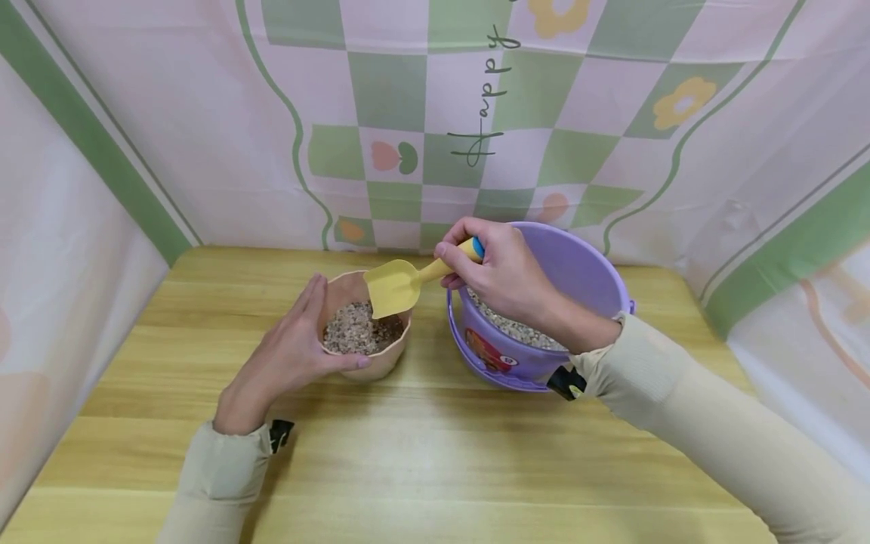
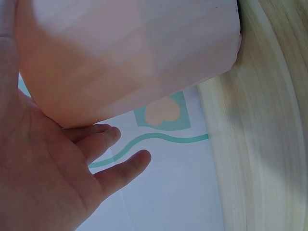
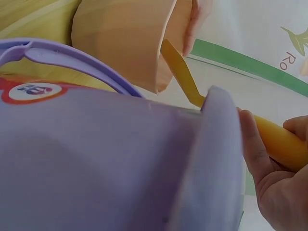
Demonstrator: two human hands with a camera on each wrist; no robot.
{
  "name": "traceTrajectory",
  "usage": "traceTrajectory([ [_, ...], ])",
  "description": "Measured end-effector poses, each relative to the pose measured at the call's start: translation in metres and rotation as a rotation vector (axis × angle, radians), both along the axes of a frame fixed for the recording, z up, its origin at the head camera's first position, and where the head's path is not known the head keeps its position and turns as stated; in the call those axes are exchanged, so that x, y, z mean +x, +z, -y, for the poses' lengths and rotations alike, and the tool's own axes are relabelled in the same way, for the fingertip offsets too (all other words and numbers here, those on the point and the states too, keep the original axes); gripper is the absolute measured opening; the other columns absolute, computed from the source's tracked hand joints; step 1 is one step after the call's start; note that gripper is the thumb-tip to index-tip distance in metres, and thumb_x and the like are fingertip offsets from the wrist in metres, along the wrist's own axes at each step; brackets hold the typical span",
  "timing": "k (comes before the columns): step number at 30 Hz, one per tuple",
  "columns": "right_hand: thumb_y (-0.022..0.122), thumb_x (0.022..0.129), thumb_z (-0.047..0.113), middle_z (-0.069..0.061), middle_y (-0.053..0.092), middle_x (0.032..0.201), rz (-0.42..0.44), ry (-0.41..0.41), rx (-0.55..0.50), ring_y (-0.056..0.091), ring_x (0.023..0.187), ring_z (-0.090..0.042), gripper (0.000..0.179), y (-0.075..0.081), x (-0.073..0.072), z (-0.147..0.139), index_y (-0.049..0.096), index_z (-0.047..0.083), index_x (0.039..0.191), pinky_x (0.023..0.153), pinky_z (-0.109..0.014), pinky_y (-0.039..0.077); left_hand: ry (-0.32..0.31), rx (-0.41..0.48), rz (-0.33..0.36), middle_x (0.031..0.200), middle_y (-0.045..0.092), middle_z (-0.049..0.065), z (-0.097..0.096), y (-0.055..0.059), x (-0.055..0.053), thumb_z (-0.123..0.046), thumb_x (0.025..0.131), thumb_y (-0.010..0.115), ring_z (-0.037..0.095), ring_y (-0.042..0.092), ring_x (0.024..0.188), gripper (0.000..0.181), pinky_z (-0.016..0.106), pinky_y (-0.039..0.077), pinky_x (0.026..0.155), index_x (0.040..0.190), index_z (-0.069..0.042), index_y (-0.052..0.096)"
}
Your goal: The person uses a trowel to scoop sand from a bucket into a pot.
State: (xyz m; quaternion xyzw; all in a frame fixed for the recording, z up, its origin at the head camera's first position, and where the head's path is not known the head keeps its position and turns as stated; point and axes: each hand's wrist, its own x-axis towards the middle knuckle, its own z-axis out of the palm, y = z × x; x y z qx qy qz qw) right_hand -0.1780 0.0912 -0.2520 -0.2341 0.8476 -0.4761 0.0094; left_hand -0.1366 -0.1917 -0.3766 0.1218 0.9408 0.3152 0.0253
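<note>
In the head view, my right hand (image 1: 506, 268) grips the yellow handle of a small trowel (image 1: 394, 289) with a blue band near its end. The trowel's blade reaches over the rim of a peach flowerpot (image 1: 381, 369), which holds pale gravelly grit and a darker brown patch. My left hand (image 1: 288, 351) holds the pot from the left, thumb along its front and fingers along its far left side. The right wrist view shows the trowel's blade (image 3: 180, 70) at the pot's rim. My right wrist is over a purple bucket (image 1: 550, 257) containing similar grit (image 1: 519, 329).
The bucket's purple handle (image 1: 469, 363) hangs down on its near side. Both containers stand on a wooden tabletop (image 1: 421, 468). Behind it hangs a checked green and pink cloth (image 1: 387, 91), with more cloth on both sides.
</note>
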Motion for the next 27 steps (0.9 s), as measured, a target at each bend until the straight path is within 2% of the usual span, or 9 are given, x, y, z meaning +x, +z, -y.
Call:
traceTrajectory([
  [7, 0.062, 0.100, 0.014, -0.015, 0.072, 0.086, -0.019, -0.002, -0.014, 0.072, 0.071, -0.023, 0.017, 0.000, 0.000, -0.004, 0.066, -0.002, 0.096, 0.060, -0.034, 0.059, 0.004, -0.007, 0.002, 0.166, -0.007, 0.008, -0.001, 0.002, 0.001, -0.082, 0.066, 0.069, 0.040, 0.015, 0.149, 0.140, 0.063, 0.024, 0.113, 0.159, -0.010, -0.008],
  [16, 0.061, 0.100, 0.011, -0.019, 0.073, 0.096, 0.006, -0.002, -0.134, 0.073, 0.072, -0.026, 0.018, 0.002, -0.001, -0.018, 0.063, -0.007, 0.097, 0.065, -0.034, 0.060, -0.009, -0.023, 0.006, 0.165, -0.006, 0.013, 0.000, 0.005, 0.001, -0.081, 0.066, 0.070, 0.043, 0.016, 0.148, 0.141, 0.063, 0.024, 0.113, 0.159, -0.008, -0.009],
  [27, 0.058, 0.101, 0.009, -0.026, 0.071, 0.102, 0.018, 0.033, -0.284, 0.073, 0.075, -0.031, 0.023, 0.011, 0.000, -0.039, 0.059, -0.013, 0.098, 0.069, -0.039, 0.060, -0.038, -0.016, 0.010, 0.165, -0.005, 0.017, -0.001, 0.008, -0.001, -0.081, 0.066, 0.071, 0.038, 0.010, 0.150, 0.143, 0.058, 0.018, 0.117, 0.158, -0.004, -0.008],
])
